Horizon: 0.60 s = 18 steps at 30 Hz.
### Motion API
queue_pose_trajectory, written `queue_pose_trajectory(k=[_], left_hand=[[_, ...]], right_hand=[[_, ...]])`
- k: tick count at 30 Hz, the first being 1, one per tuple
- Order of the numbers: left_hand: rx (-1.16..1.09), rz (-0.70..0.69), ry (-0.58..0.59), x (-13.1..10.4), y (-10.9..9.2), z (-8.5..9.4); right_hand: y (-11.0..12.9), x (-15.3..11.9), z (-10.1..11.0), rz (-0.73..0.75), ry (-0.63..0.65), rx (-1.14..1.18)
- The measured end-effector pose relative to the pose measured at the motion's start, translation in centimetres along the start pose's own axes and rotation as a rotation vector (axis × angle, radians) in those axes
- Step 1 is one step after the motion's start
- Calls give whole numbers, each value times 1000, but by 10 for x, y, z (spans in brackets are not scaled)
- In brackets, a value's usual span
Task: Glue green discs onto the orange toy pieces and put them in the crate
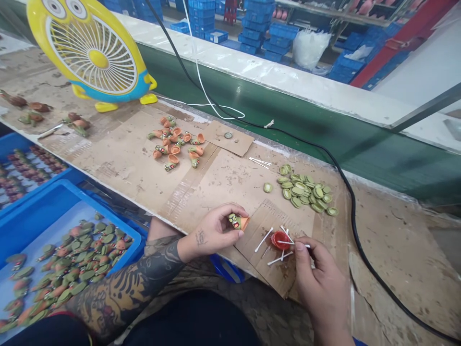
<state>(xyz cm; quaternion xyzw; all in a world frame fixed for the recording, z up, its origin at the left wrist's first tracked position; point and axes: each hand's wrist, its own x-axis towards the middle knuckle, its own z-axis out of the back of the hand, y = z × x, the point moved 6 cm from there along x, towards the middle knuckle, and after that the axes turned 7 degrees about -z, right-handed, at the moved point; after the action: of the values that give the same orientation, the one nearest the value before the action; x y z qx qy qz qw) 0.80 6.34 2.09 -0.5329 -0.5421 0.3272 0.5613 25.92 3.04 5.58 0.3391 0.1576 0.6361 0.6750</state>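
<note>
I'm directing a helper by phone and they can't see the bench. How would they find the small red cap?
Start at the cardboard-covered bench, near edge. The red cap lies between the left hand, which holds a small figure, and the right hand, which holds a swab over it. It is the only red piece, ringed by loose white swabs; the green discs lie farther back.

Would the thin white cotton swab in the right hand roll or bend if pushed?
The thin white cotton swab, pinched by the right hand over the small red cap, looks very light. Its round stick probably rolls easily and likely flexes under pressure.
</note>
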Motion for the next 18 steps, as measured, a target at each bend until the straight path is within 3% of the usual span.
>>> queue_pose_trajectory(k=[6,10,14,18], left_hand=[[-106,68,-24,-4,11,0],[-149,91,-8,-3,12,-1],[-172,115,17,-2,10,-1],[-189,128,23,-1,8,-3]], right_hand=[[-1,0,7,-78,-61,17],[13,-1,15,-137,-154,198],[34,-1,-4,-128,-15,446],[44,0,-30,-97,134,471]])
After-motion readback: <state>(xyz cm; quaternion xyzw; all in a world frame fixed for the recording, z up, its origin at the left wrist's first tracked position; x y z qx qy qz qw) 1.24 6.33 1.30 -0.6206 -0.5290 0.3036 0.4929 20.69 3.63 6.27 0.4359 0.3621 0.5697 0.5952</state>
